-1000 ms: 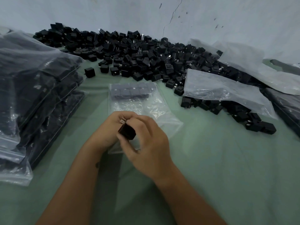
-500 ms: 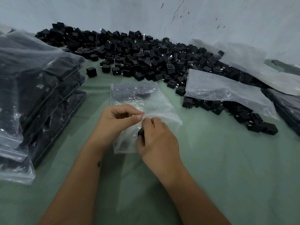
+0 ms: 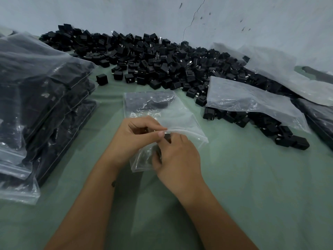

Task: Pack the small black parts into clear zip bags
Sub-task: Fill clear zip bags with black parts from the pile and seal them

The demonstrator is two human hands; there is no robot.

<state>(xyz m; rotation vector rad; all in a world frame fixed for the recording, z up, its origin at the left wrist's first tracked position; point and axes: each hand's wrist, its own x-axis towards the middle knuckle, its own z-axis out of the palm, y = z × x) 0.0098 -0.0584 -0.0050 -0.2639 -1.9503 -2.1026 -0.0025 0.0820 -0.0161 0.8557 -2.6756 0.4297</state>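
Note:
A clear zip bag (image 3: 173,116) lies on the green cloth in front of me, with several black parts at its far end. My left hand (image 3: 137,136) pinches the bag's open edge between thumb and forefinger. My right hand (image 3: 177,157) curls round a small black part (image 3: 168,136) at the bag's mouth, partly under the plastic. A large heap of loose black parts (image 3: 162,64) stretches along the back.
A stack of filled zip bags (image 3: 39,98) stands at the left. Empty clear bags (image 3: 248,98) lie over the heap at the right, with more filled bags (image 3: 319,116) at the far right edge. A grey wall (image 3: 162,15) rises behind.
One second ago both hands held a black part above the bag. Since then my left hand has taken the bag's edge and my right hand has brought the part to the mouth.

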